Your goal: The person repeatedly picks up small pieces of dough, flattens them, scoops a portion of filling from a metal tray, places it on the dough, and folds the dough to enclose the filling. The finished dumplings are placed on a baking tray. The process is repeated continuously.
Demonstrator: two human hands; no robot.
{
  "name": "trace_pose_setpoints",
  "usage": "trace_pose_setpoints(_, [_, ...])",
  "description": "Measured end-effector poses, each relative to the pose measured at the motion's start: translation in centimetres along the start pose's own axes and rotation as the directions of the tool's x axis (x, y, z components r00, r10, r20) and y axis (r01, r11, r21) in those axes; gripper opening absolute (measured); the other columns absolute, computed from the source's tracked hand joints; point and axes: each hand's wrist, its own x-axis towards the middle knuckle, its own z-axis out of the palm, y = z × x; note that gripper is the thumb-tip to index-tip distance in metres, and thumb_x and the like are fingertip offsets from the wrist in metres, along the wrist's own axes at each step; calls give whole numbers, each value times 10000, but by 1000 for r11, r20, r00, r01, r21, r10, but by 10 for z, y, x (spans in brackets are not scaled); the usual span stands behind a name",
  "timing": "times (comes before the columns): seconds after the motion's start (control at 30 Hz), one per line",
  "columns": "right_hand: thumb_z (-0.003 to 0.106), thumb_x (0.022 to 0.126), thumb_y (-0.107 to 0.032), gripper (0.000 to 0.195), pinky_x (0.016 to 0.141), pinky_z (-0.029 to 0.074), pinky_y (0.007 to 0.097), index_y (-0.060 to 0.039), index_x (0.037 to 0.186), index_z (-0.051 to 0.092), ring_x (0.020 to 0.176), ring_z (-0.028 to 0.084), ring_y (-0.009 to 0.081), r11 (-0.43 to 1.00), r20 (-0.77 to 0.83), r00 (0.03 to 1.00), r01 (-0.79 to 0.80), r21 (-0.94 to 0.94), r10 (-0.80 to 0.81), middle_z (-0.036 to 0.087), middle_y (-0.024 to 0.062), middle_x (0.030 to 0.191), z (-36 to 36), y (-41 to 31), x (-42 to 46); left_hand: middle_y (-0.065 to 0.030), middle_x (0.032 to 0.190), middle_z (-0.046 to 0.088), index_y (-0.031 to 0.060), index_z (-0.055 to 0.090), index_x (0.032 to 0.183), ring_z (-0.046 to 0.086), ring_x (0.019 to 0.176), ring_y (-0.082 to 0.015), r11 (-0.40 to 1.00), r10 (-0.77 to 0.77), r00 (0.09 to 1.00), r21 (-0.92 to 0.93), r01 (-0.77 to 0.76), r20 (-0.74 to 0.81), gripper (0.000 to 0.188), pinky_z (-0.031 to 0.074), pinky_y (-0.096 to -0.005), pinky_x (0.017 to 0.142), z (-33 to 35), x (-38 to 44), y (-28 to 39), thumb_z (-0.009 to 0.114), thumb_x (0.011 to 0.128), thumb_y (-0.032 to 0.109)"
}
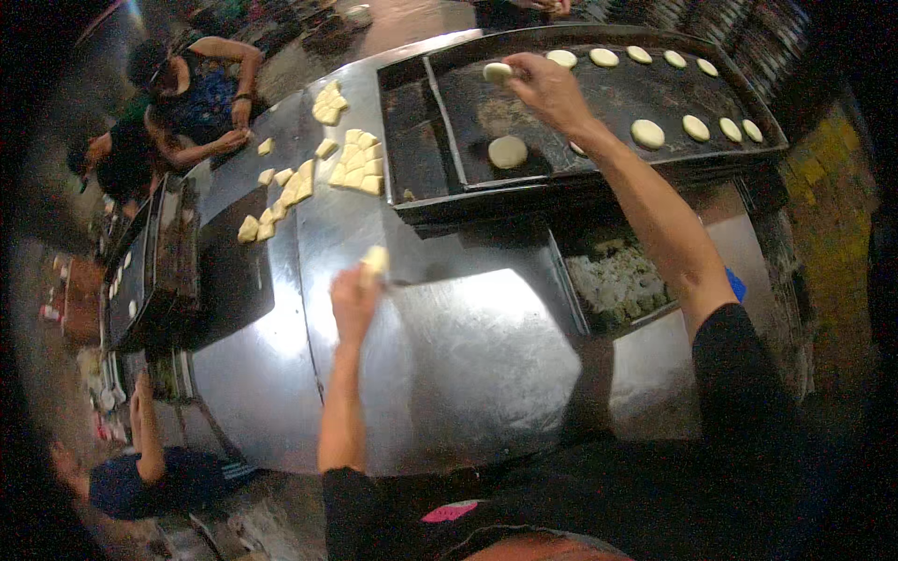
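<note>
A flat round dough disc [497, 72] is pinched in the fingers of my right hand [551, 91], above the dark metal baking tray [484, 116]. Two rows of similar discs lie on that tray, one of them a disc [508, 152] near its front left; my forearm partly covers another. My left hand [354, 301] holds a pale dough piece [375, 259] over the shiny metal table [477, 350]; both are blurred by motion. Beyond it sit a cluster of cut dough pieces [358, 165] and a looser row of dough pieces [298, 184].
Under my right forearm, a metal tray [572, 280] holds a crumbly pale and greenish filling [617, 277]. Stacked trays [175, 259] stand at the table's left. A person [203, 105] handles something at the far left edge; another person [161, 477] is at the near left.
</note>
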Motion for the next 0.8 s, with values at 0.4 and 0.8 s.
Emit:
trace_pose_setpoints(0.4, [618, 795, -219, 235, 827, 472, 402, -91, 988, 663, 890, 621, 307, 931, 361, 913, 52, 362, -191, 660, 152, 947, -26, -151, -162, -191, 1223, 519, 68, 564, 1199, 440, 1184, -356, 835, -484, 842, -160, 526, 239, 408, 384, -469, 961, -31, -127, 106, 615, 822, 214])
trace_pose_setpoints(0.8, [519, 825, -123, 356, 987, 280, 611, -76, 1177, 543, 1190, 449, 361, 994, 699, 715, 68, -82, 9, 541, 84, 1234, 58, -260, -328, -132, 901, 591, -21, 538, 945, 594, 693, -212, 230, -765, 531, -615, 754, 365, 248, 510, -312, 610, -54, -135, 93, 656, 810, 151])
